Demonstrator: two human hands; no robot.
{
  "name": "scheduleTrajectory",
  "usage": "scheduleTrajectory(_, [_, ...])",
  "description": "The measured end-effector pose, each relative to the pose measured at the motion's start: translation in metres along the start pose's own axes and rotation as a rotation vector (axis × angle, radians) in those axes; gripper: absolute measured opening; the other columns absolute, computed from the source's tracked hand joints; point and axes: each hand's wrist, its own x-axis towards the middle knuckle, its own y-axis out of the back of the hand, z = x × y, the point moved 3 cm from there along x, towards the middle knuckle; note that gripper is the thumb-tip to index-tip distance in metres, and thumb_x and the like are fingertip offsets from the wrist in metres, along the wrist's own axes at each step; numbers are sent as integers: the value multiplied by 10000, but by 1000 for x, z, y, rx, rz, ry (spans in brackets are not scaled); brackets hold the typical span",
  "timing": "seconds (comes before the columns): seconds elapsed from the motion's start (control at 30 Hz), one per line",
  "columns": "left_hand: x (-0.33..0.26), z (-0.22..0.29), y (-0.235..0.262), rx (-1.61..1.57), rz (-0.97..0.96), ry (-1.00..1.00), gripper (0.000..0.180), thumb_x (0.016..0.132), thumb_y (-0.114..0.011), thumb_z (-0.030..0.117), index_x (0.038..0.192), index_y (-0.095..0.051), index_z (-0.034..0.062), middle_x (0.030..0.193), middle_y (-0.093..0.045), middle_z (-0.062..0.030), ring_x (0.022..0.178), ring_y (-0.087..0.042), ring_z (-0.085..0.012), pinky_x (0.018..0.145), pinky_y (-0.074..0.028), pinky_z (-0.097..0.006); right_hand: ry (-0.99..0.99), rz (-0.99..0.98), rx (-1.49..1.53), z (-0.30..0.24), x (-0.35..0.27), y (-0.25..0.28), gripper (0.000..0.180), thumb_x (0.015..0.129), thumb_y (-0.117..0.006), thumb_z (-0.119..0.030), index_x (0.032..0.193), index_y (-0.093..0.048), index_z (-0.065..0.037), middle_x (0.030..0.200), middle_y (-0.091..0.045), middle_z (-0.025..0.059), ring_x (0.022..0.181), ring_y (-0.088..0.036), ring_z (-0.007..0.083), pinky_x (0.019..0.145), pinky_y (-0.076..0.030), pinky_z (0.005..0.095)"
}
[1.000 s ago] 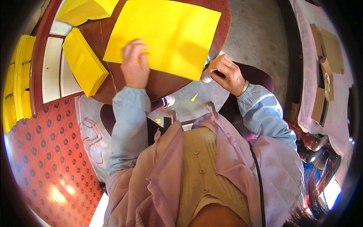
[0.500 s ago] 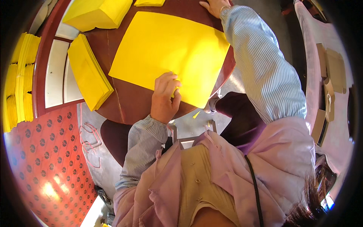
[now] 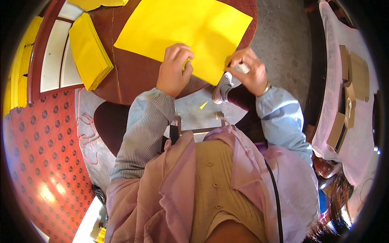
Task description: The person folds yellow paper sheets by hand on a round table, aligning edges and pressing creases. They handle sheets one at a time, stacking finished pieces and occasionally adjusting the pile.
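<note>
1. Curling over the lower edge of the large yellow sheet [image 3: 190, 30], your left hand [image 3: 173, 73] is at the centre of the frame, a little above the middle. Its fingers are bent and the thumb is drawn toward them; yellow shows between, but you cannot tell whether that is something pinched or the sheet behind.
2. Your right hand [image 3: 252, 73], right of centre, is by the sheet's right edge, near its lower corner. Thumb and fingertips are drawn together there; blur makes it impossible to tell whether they pinch the edge. A bracelet [image 3: 266, 88] circles that wrist.
3. The sheet lies flat across the upper centre of the frame, on a red-brown table [image 3: 135, 75] with a curved rim.
4. Left of the sheet, in the upper left, you have a stack of folded yellow sheets [image 3: 90, 52] lying slanted. More yellow material [image 3: 97, 3] is cut off by the top edge.
5. Below the table, in the middle of the frame, a pointed yellow scrap [image 3: 203, 105] lies on the grey floor, left of a light-coloured shoe [image 3: 222, 88].
6. Toward the right edge, brown cardboard boxes [image 3: 358, 77] sit on a pale pink cloth [image 3: 362, 133].
</note>
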Motion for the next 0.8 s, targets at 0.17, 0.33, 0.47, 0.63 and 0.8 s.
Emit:
scheduleTrajectory(0.17, [-1,14,4,26,84,-95,191,845,-655,-73,994,-657,47,1214,-677,-145,1232,-628,-393,982,-561,-453,203,-93,-159,-25,-16,-15,416,764,-798,34,1152,-720,-95,1162,-681,67,1072,-639,292,953,-532,396])
scheduleTrajectory(0.33, [-21,40,-9,-195,11,-35,298,839,-598,-141,1050,-692,48,1169,-728,-149,1146,-696,-341,951,-564,-387,255,-141,-129,-18,-16,-23,368,777,-819,-6,1128,-743,-88,1155,-675,56,1075,-638,291,936,-548,389])
scheduleTrajectory(0.47, [-20,29,-13,-245,27,178,252,911,-565,-119,1051,-700,41,1217,-733,-144,1140,-706,-318,946,-566,-363,262,-137,-120,-11,-11,-22,275,832,-831,-65,1099,-768,-76,1119,-701,68,1068,-655,288,927,-563,396])
scheduleTrajectory(0.63, [-14,14,-11,-307,16,137,288,901,-531,-107,1089,-693,40,1264,-701,-164,1093,-712,-324,885,-579,-368,217,-144,-58,-6,-1,-22,188,884,-823,-90,1067,-793,-59,1068,-744,76,1066,-679,292,929,-569,399])
scheduleTrajectory(0.8, [-13,8,-7,-313,-68,122,253,962,-571,-44,1117,-745,54,1303,-700,-142,1221,-678,-318,1009,-549,-372,36,-93,155,-1,1,-24,149,870,-852,-71,1003,-792,-46,1001,-758,81,978,-707,260,874,-569,372])
